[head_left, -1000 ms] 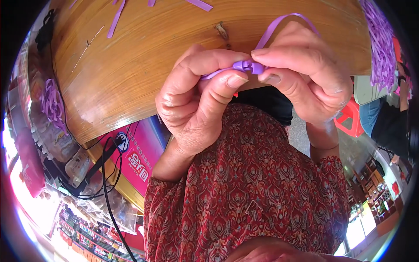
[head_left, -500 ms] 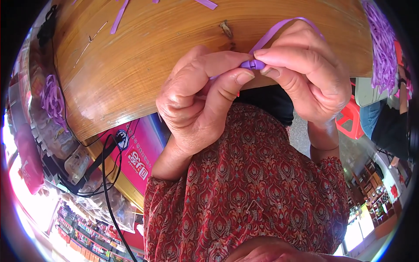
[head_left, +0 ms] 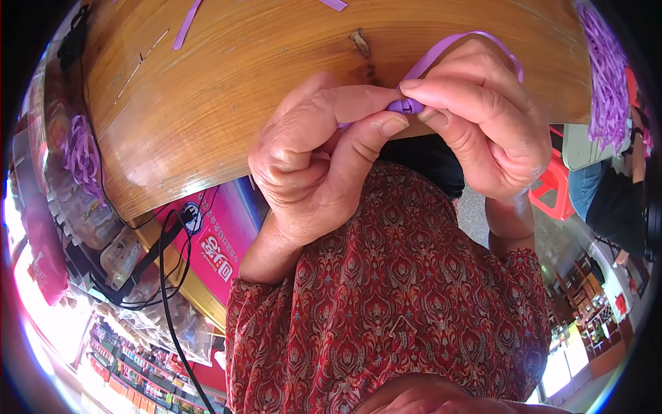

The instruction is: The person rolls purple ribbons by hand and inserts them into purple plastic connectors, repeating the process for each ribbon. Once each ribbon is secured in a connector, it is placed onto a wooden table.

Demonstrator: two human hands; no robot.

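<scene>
1. One purple ribbon [head_left: 405,106] is held up at the table [head_left: 186,117].
2. Left hand [head_left: 303,155]: thumb and forefinger clamped on its folds.
3. Right hand [head_left: 500,124]: thumb and forefinger pinching their right end.

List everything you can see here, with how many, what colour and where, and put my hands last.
Connector: one, purple, pinched between both hands' fingertips
Ribbon: one, purple, arching above the right hand
Ribbon strips: at least two, purple, table's far side
Ribbon bundles: two, purple, far left and far right
Table: one, brown wood, upper area
Cables: several, black, left
Printed panel: one, mostly pink, below the table
Stool: one, red, right
Another person: one, dark and blue clothing, right edge
Shirt: one, red patterned, lower middle
Left hand: one, bare, centre
Right hand: one, bare, right of centre
</scene>
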